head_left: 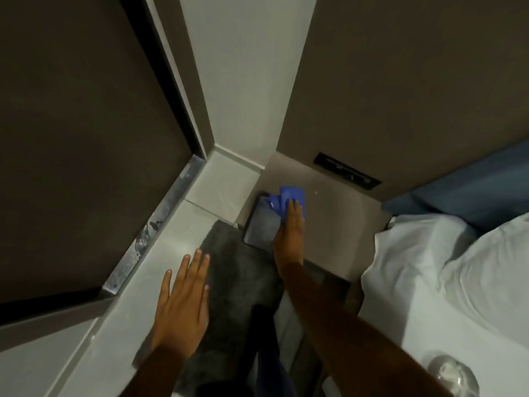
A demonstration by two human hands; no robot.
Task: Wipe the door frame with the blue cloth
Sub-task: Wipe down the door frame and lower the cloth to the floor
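Down low, the right hand point(289, 233) reaches out with its fingers pressed on the blue cloth point(289, 200), which lies bunched on a brown surface just beyond a dark tablet-like slab point(262, 224); whether the cloth is gripped or only pinned is unclear. Nearer than the cloth, the left hand point(183, 305) hovers flat, fingers spread, holding nothing, over a grey mat point(237, 267). Left of the cloth stands the door frame point(183, 81), blurred. White bedding point(446, 270) is cut off at right.
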